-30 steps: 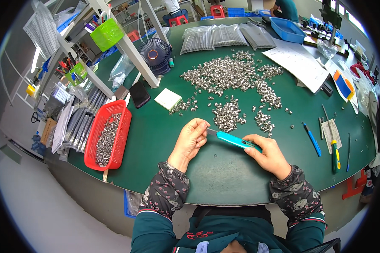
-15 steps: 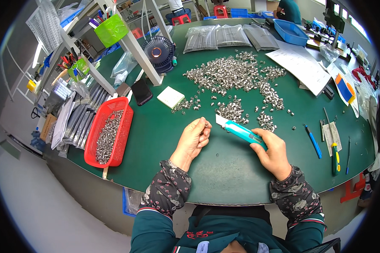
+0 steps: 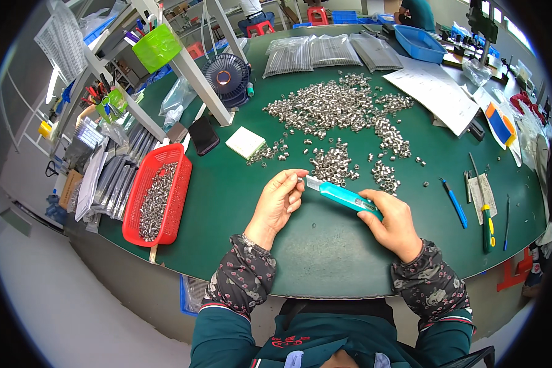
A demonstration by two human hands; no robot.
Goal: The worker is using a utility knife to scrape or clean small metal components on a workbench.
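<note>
Lowered slightly, right hand (image 3: 394,222) grips a smooth teal plastic cutter (image 3: 345,197); left hand (image 3: 280,201) pinches its metal tip.

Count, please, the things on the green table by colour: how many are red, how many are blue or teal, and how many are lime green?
Red: 1, the red basket of metal parts.
Blue or teal: 3, the teal utility knife in the right hand, the blue pen, the blue tray.
Lime green: 1, the lime green bin on the rack.
Total: 5
</note>
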